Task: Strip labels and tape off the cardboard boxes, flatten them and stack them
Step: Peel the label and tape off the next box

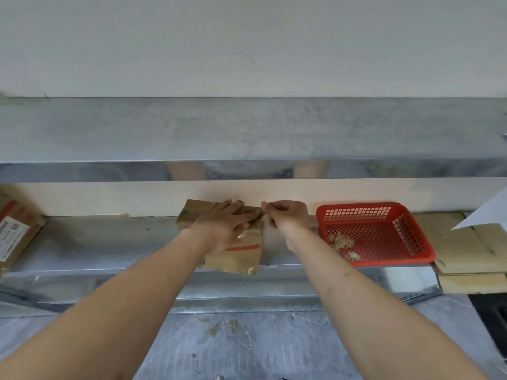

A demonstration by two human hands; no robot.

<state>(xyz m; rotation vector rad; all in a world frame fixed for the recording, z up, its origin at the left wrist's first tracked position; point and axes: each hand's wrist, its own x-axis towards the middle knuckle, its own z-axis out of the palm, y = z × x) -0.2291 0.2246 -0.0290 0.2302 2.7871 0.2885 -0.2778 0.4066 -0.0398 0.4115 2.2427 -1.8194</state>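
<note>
Cardboard box (236, 256) lying flattened on metal shelf (96, 242), beside red basket (384, 259). Left hand (227, 224) pressing flat, fingers straight; right hand (285, 215) pinching tape at edge. Stripping stage; next requiring steady peel.

Red perforated basket (370, 215); brown box (236, 256), red-striped.

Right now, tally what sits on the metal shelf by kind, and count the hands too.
Flattened brown cardboard box under the hands: 1
Brown cardboard box with a white label at the far left: 1
Red perforated plastic basket, holding peeled scraps: 1
Stack of pale flattened cardboard at the far right: 1
Hands: 2, left hand pressing the box, right hand pinching at its edge
Total: 6
</note>
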